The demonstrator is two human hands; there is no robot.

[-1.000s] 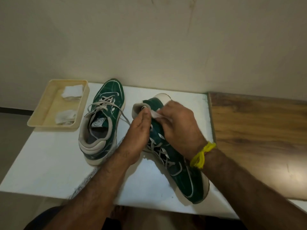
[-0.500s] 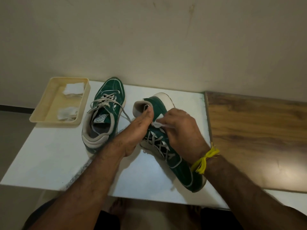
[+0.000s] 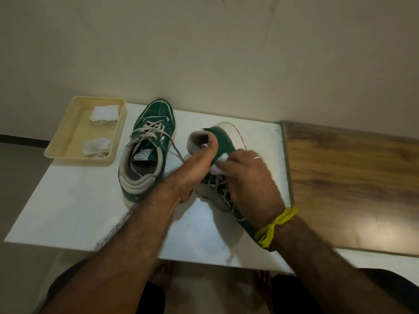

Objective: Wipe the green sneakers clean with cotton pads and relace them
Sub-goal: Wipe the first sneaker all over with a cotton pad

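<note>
While the left hand (image 3: pixel 192 168) grips the tilted sneaker (image 3: pixel 223 141) at its collar, heel pointing away, the right hand (image 3: pixel 247 175) pinches a cotton pad (image 3: pixel 218 165) against its side.

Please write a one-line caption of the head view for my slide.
Left hand holds a green sneaker while the right hand wipes it with a cotton pad.

The right hand (image 3: pixel 247 177) slides the small white cotton pad (image 3: pixel 218 165) from the heel collar of the tilted green suede sneaker (image 3: pixel 223 141) down its side, toward the laces near frame centre.
</note>
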